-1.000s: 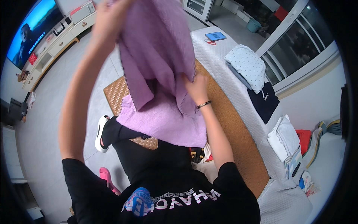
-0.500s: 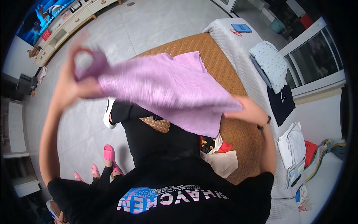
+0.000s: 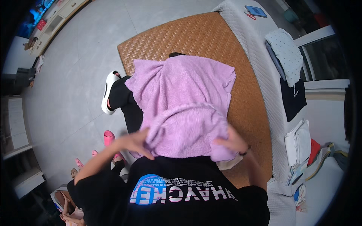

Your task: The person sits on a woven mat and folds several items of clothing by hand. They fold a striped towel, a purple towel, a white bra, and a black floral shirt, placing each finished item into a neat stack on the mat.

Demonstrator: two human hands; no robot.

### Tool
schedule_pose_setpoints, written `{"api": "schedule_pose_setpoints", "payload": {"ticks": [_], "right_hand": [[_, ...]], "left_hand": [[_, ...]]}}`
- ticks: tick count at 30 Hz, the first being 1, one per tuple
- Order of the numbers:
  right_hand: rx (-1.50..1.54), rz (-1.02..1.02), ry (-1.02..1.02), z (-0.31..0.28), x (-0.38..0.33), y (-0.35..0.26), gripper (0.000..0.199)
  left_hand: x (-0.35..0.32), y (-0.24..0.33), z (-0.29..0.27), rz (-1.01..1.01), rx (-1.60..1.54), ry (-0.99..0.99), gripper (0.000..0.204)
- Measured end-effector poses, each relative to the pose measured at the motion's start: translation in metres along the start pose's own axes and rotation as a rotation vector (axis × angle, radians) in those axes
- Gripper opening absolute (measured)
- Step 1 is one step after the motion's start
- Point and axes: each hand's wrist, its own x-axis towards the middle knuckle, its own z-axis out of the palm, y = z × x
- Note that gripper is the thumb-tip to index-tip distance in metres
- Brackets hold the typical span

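Observation:
A fluffy lilac towel-like cloth (image 3: 181, 83) lies spread over my lap, with a curved ridge across its middle and the nearer part bunched. My left hand (image 3: 134, 144) is at its near left side, thumb and fingers apart, the fingertips touching the edge. On the near right side my right hand (image 3: 233, 142), slightly blurred, rests against the cloth with its fingers spread. Below that hand the cloth's corner bulges in a rounded fold. A bit of cream fabric (image 3: 230, 164) peeks out under this corner.
A woven brown mat (image 3: 181, 35) covers the seat around me. Along the right, a white quilted cover (image 3: 247, 49) holds folded clothes (image 3: 284, 52), a blue phone (image 3: 255, 11) and white folded cloths (image 3: 298, 139). Pink slippers (image 3: 109, 137) of another person are on the floor at left.
The lilac cloth was stretched in the air between both hands; now it lies on my lap. Both hands have come down and toward my body, and the left has moved right.

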Motion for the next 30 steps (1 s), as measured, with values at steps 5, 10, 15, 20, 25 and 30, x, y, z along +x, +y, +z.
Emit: {"api": "schedule_pose_setpoints", "payload": {"ticks": [5,10,15,20,25,30], "right_hand": [[-0.282,0.165,-0.026,0.035,0.001,0.063,0.053],[0.033,0.315,-0.427,-0.037,0.03,0.005,0.043],[-0.236,0.54,-0.856,-0.081,0.018,-0.062,0.05],[-0.186,0.44,-0.692,-0.054,0.004,-0.059,0.065],[0.078,0.216,-0.289,0.011,-0.01,0.031,0.06],[-0.183,0.215,0.01,0.014,0.019,0.043,0.051]], "left_hand": [[0.006,-0.03,0.025,0.078,0.47,0.267,0.084],[0.03,-0.033,-0.021,-0.202,0.125,-0.073,0.074],[0.031,0.09,-0.07,-0.509,-0.342,-0.538,0.092],[0.035,0.063,-0.023,-0.254,0.006,-0.694,0.08],[0.011,0.013,0.039,0.149,-0.199,-0.24,0.069],[0.038,0.005,-0.032,0.024,0.195,-0.29,0.061]]}}
